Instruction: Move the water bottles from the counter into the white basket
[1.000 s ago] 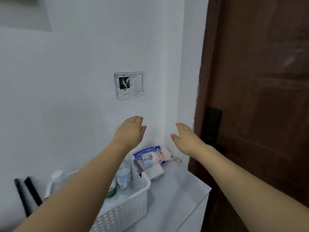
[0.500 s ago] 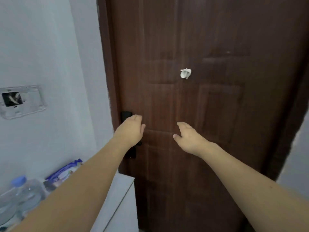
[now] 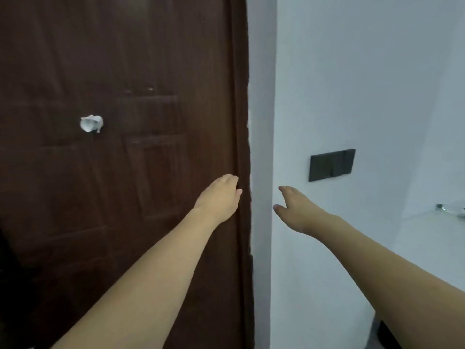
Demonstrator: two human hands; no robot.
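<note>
Both hands are out in front, and neither holds anything. The left hand point(image 3: 219, 197) hangs in the air with its back to the camera, fingers relaxed and gently bent, grip spread, nothing in it. It sits in front of the right edge of the door point(image 3: 120, 159), and whether it touches the wood cannot be told. The right hand point(image 3: 294, 210) is just beside it, thumb apart from the fingers, fingers straight and pointing away, grip spread as well. It shows against the white wall point(image 3: 327, 84), with a clear gap between the two hands.

Both forearms are bare and run in from the near corners of the view, left and right.

Moving outward: the door is dark brown with raised panels and fills the left half. On it, up to the left, a small white wad point(image 3: 91, 123) is stuck to the wood, well apart from the left hand. The door's frame edge runs top to bottom just right of the left hand.

On the wall, above and to the right of the right hand, sits a dark switch plate point(image 3: 332, 164). Far right, a white ledge point(image 3: 432, 222) comes in, with a small metal piece point(image 3: 450, 210) at its far edge, too small to name.

No water bottle shows anywhere here, and no basket or counter either; all are out of view.
</note>
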